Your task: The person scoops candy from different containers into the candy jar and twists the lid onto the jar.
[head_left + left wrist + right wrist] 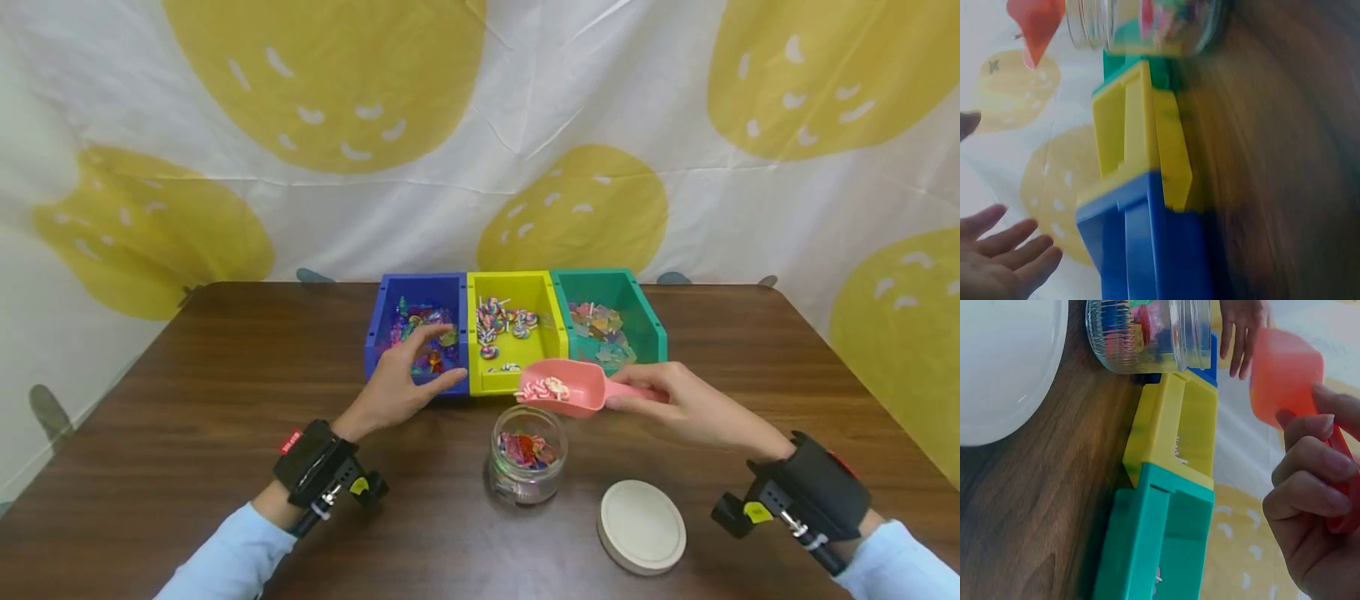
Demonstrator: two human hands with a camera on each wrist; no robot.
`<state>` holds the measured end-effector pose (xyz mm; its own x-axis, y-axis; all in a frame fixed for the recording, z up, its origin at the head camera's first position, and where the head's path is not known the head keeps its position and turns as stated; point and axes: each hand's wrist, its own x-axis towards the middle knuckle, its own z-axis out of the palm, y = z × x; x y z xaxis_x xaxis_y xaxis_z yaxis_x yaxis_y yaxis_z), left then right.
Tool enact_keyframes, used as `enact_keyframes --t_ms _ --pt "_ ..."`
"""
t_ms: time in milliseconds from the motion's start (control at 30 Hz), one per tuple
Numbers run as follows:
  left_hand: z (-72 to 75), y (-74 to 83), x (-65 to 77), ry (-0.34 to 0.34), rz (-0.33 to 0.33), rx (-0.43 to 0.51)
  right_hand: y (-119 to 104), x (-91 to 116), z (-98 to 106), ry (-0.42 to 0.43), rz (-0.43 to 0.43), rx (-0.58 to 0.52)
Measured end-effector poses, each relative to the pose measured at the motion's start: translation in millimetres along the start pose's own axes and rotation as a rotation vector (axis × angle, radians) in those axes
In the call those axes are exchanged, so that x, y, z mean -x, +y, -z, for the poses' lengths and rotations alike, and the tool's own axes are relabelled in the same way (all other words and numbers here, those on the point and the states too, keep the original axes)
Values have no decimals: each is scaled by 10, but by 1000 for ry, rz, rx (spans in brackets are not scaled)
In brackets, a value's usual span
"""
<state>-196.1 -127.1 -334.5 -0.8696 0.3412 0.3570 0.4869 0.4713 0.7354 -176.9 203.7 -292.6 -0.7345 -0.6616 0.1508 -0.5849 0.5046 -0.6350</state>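
Note:
My right hand (pixel 686 404) grips the handle of a pink scoop (pixel 581 392), its fingers curled round it in the right wrist view. Several small striped lollipop pieces (pixel 546 389) lie in the scoop, which is held just above and behind the glass jar (pixel 527 483). Colourful small pieces (pixel 527 450) partly fill the lidless jar. My left hand (pixel 397 379) hovers at the front of the blue bin (pixel 372 350), thumb and fingers spread, with nothing between them. In the left wrist view, the scoop (pixel 1035 25) shows beyond the jar (pixel 1147 25).
A yellow bin (pixel 555 300) with swirled lollipops stands between the blue bin and a green bin (pixel 648 321) of pale translucent pieces. Assorted shiny charms (pixel 427 321) lie in the blue bin. The round cream lid (pixel 642 527) rests on the brown table (pixel 262 367), right of the jar.

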Motion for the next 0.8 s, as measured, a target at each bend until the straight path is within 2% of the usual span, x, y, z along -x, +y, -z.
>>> enact_keyframes --t_ms 133,300,400,500,633,800 --pt "-64 67 18 -143 -3 82 -28 70 48 -61 15 4" --pt "-155 100 30 -340 7 169 -80 118 84 -120 -16 44" --pt "-210 107 41 -457 0 179 -113 119 89 -141 -30 69" --pt "-280 110 48 -554 -16 154 -133 106 87 -151 -4 100" --pt "-379 110 46 -619 -46 96 -172 76 97 -152 56 162" --pt "-464 116 31 -631 -90 94 -273 21 122 -165 109 222"
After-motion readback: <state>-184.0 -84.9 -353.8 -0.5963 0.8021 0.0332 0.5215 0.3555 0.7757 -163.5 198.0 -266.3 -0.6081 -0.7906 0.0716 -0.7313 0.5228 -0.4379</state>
